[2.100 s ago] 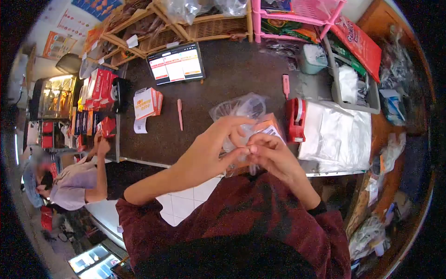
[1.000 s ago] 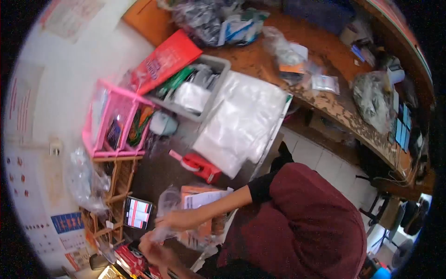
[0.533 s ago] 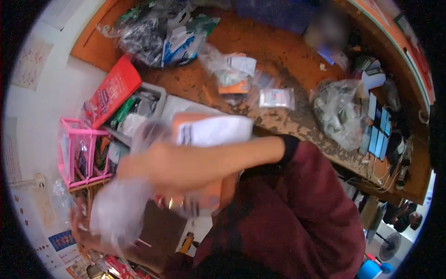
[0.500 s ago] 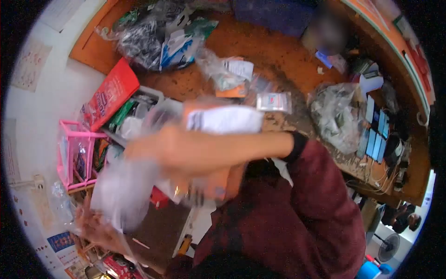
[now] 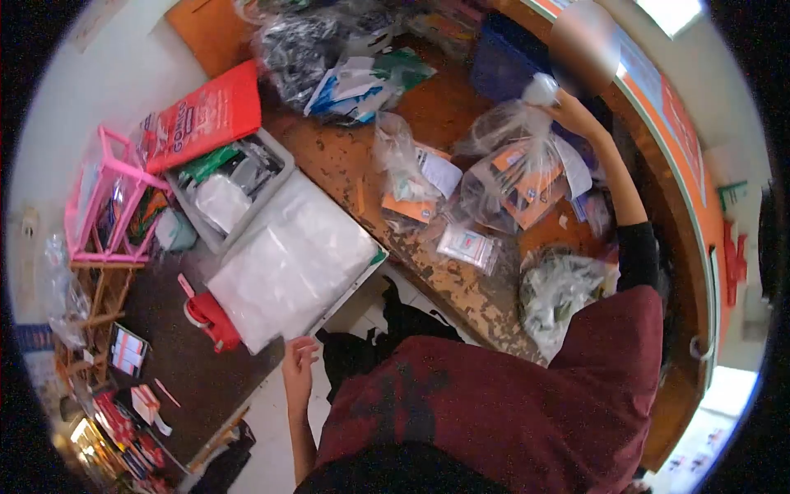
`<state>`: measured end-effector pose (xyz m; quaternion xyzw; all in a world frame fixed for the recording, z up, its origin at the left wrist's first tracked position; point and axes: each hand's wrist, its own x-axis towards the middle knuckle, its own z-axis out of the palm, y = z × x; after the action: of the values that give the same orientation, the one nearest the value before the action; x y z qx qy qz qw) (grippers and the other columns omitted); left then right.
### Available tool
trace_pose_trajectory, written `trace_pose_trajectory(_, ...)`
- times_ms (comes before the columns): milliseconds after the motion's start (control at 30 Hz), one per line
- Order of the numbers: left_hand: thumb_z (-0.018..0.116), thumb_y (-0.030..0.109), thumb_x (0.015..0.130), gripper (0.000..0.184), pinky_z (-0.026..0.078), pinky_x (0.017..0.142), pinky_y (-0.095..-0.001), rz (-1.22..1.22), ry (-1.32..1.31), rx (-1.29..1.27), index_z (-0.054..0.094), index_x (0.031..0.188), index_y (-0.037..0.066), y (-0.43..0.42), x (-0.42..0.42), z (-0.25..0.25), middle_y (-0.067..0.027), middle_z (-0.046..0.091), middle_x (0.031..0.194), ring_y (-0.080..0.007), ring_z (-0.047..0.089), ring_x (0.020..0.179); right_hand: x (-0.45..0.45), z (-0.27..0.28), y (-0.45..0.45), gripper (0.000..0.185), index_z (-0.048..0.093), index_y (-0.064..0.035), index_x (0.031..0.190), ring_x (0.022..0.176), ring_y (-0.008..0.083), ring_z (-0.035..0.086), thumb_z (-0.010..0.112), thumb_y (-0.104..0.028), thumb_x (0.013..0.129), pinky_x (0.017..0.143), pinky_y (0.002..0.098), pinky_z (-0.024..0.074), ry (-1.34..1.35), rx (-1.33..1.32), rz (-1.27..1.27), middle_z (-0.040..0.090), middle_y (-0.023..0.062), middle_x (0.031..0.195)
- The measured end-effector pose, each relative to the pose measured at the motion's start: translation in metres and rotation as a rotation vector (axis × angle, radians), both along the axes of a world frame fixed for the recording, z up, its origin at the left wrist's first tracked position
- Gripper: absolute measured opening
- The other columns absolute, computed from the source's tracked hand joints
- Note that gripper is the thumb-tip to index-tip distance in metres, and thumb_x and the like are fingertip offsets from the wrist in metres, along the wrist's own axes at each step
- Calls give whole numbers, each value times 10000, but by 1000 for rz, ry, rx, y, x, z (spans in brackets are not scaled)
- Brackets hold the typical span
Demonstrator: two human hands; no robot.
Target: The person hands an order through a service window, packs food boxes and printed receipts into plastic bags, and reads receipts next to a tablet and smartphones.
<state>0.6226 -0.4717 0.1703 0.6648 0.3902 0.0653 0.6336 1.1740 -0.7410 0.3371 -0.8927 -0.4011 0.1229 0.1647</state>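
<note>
My right hand [image 5: 573, 115] is closed around the gathered neck of a clear plastic bag [image 5: 485, 193] over the far side of the wooden counter. Orange and white printed packets [image 5: 531, 183] show through the bag. My left hand [image 5: 301, 356] hangs with loosely curled fingers and nothing visible in it. It is beside the near corner of a stack of clear plastic bags [image 5: 288, 255]. Left of the held bag lies another clear bag with an orange card and white paper [image 5: 415, 177]. A small white packet [image 5: 467, 245] rests in front of it.
A grey bin [image 5: 284, 169] holds plastic packaging under a red bag [image 5: 206, 115]. Nearby are a pink rack [image 5: 111, 198] and a red tape dispenser [image 5: 216, 321]. Crumpled plastic [image 5: 559, 288] lies on the wooden counter [image 5: 329, 160], with a blue crate [image 5: 506, 62] behind.
My right arm has swung from the left across to the far right with the bag of orange packets. My left hand has drawn back, and the blurred white plastic near it is gone, uncovering the stack.
</note>
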Motion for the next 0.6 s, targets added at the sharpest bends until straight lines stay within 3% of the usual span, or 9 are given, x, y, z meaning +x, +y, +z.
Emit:
trace_pose_trajectory(33, 445, 141, 884, 182, 463, 726, -311, -120, 104, 129, 498, 1016, 26, -3, 5, 0, -85, 567, 909, -180, 563, 886, 15, -14, -4, 178, 571, -7, 980, 875, 164, 547, 543, -84, 822, 757, 313, 450, 3, -3, 31, 567, 90, 972)
trace_pose_trajectory(100, 451, 137, 876, 176, 453, 729, -321, -222, 162, 283, 498, 1003, 25, -9, 9, -7, -99, 568, 903, -210, 563, 870, 44, -51, -14, 174, 614, 11, 901, 735, 177, 583, 543, -108, 795, 663, 330, 453, -293, 156, 153, 640, 118, 822)
trace_pose_trajectory(167, 458, 136, 858, 164, 424, 755, -367, -369, 231, 451, 499, 965, 18, -11, 12, -11, -150, 557, 913, -312, 540, 852, 89, -106, -33, 195, 594, 19, 942, 760, 155, 564, 548, -118, 812, 675, 314, 449, -169, 155, 107, 621, 88, 862)
trace_pose_trajectory(233, 453, 139, 859, 163, 425, 750, -379, -395, 301, 441, 502, 959, 20, -11, 12, -15, -156, 555, 912, -321, 537, 858, 108, -127, -35, 237, 575, 28, 984, 787, 130, 547, 557, -149, 827, 686, 293, 443, -42, 195, -16, 606, 61, 882)
trace_pose_trajectory(333, 449, 154, 857, 164, 423, 737, -414, -424, 354, 460, 501, 950, 30, -7, 3, -33, -175, 546, 916, -349, 524, 872, 88, -111, -20, 321, 573, 32, 980, 790, 135, 555, 606, -231, 798, 684, 282, 442, 110, 176, -199, 606, 53, 850)
trace_pose_trajectory(400, 446, 163, 858, 167, 423, 736, -417, -359, 416, 462, 500, 942, 29, 3, 5, -36, -177, 543, 913, -348, 523, 869, 53, -89, -1, 457, 525, 13, 1089, 922, 214, 557, 645, -279, 758, 783, 332, 434, 187, 48, -302, 582, 168, 1016)
trace_pose_trajectory(500, 458, 138, 844, 152, 425, 733, -417, -207, 348, 605, 504, 937, 28, 30, 1, -41, -172, 539, 897, -344, 521, 867, 55, -129, -17, 569, 503, 60, 1090, 941, 272, 539, 696, -318, 711, 766, 360, 436, -32, -53, -183, 557, 185, 1027)
trace_pose_trajectory(533, 458, 138, 844, 152, 425, 733, -417, -181, 356, 602, 504, 937, 28, 40, 0, -48, -172, 539, 897, -344, 521, 867, 37, -138, -11, 611, 454, 60, 1139, 1012, 317, 487, 702, -295, 707, 812, 388, 418, -392, -76, -233, 490, 211, 1118)
trace_pose_trajectory(600, 486, 98, 810, 148, 423, 745, -409, -92, 254, 776, 505, 942, 33, 62, -2, -58, -172, 532, 882, -346, 508, 883, -33, -114, 46, 698, 368, 56, 1213, 1118, 381, 392, 714, -253, 692, 892, 427, 373, -775, 39, -306, 372, 235, 1253)
